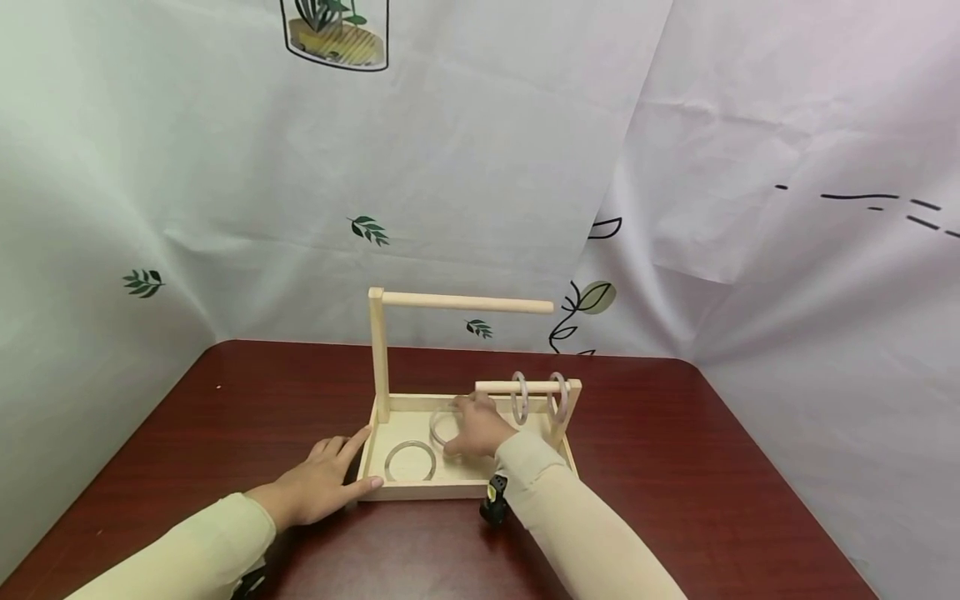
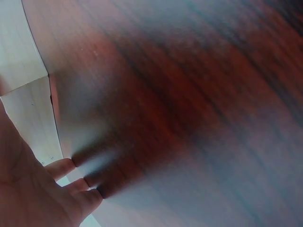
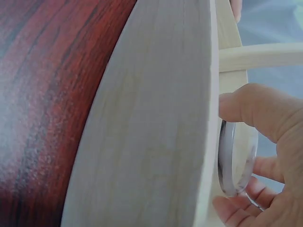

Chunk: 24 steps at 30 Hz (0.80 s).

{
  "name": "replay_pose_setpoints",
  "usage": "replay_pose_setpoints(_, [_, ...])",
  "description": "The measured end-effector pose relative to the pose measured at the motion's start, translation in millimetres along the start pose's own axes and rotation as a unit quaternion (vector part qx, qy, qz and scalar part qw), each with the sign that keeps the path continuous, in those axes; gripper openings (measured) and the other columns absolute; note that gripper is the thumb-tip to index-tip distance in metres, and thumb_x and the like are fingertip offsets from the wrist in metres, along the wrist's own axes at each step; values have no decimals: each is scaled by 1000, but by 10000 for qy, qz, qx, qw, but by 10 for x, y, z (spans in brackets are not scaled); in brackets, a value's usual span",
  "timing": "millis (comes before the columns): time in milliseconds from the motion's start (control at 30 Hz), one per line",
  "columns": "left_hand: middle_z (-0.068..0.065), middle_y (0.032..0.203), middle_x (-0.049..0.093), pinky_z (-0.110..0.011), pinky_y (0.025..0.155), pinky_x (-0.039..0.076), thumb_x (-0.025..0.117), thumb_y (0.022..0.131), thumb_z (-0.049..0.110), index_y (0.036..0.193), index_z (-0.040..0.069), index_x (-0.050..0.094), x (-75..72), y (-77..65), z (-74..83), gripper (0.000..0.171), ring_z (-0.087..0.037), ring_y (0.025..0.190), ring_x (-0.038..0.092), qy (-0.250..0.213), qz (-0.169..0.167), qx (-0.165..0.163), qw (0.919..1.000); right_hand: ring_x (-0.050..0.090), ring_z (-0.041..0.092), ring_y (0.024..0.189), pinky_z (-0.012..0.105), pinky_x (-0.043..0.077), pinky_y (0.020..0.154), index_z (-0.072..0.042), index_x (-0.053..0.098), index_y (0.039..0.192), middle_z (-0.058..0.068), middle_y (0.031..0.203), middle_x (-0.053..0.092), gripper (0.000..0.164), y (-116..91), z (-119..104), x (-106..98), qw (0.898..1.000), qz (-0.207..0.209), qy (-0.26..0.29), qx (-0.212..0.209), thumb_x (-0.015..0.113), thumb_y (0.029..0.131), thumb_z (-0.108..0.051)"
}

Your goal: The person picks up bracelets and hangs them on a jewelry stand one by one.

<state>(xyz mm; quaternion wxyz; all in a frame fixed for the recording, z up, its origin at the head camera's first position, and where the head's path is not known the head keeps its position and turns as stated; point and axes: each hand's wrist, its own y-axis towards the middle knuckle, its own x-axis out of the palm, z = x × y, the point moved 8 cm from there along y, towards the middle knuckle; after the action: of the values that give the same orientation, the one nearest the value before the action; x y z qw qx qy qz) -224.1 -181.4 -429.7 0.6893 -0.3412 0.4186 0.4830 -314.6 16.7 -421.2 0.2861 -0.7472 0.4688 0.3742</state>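
Note:
A wooden stand has a tray base [image 1: 416, 492], a tall post with an upper bar [image 1: 465, 302], and a short post with a lower bar [image 1: 542, 387]. Two pale bangles hang on the lower bar: one bangle [image 1: 520, 398] nearer its free end, another bangle [image 1: 557, 398] by the post. Another bangle [image 1: 409, 443] lies flat in the tray. My right hand [image 1: 480, 427] reaches into the tray and grips a marbled bangle [image 3: 227, 158] between thumb and fingers. At the tray's left front corner rests my left hand [image 1: 318, 479], fingers extended, thumb on the front rim.
The stand sits on a dark red wood-grain table [image 1: 255, 400]. Behind it hangs a white cloth [image 1: 480, 150] printed with leaves. The upper bar extends above the tray, its right end free.

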Motion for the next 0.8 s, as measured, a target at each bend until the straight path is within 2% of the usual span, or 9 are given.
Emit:
replay_pose_setpoints(267, [-29, 134, 43, -64, 88, 42, 53, 89, 62, 152, 8, 26, 2, 1, -1, 87, -50, 129, 34, 37, 19, -11, 10000, 43, 29, 109, 41, 46, 87, -2, 54, 131, 18, 123, 42, 76, -67, -117, -31, 9994, 94, 262, -216, 85, 62, -13])
replay_pose_setpoints(567, [-29, 135, 42, -65, 89, 41, 53, 90, 63, 152, 9, 25, 16, 12, -4, 88, -51, 129, 33, 18, -52, -34, 10000, 42, 26, 107, 35, 44, 86, -4, 55, 131, 14, 119, 43, 74, -126, -206, -55, 9989, 133, 230, -394, 84, 63, -11])
replay_pose_setpoints(800, [-31, 137, 40, -66, 90, 39, 52, 90, 63, 153, 9, 23, 10, 3, 0, 87, -52, 131, 31, -33, -152, -73, 9999, 40, 25, 108, 37, 44, 88, -5, 55, 132, 12, 121, 42, 73, -186, -271, -85, 9978, 62, 423, -515, 85, 66, -11])
